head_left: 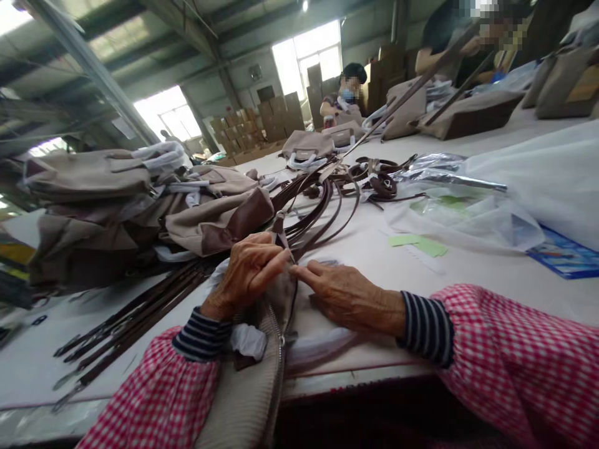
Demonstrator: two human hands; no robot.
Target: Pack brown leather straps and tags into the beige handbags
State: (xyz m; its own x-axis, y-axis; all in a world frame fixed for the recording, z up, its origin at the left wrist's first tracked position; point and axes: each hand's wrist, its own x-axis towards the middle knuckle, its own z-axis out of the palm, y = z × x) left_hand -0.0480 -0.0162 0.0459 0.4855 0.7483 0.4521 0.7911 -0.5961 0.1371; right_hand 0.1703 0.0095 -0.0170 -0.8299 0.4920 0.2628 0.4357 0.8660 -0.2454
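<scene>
A beige ribbed handbag (250,393) with a metal zipper (282,349) along its edge lies over the table's front edge, below my hands. My left hand (253,271) is closed on the far end of this bag, its index finger and thumb pressed together near the zipper's end. Just to the right, my right hand (349,296) is closed in a pinch, its fingertips meeting those of my left hand. What lies between the right fingertips is too small to make out. White wrapping (249,341) covers part of a bag handle beside my left wrist.
Brown straps (322,212) lie beyond my hands, more straps with metal clips (126,330) to the left. A heap of handbags (88,181) stands at left. Green paper slips (418,243) and clear plastic (468,212) lie at right. Two people (344,103) work across the table.
</scene>
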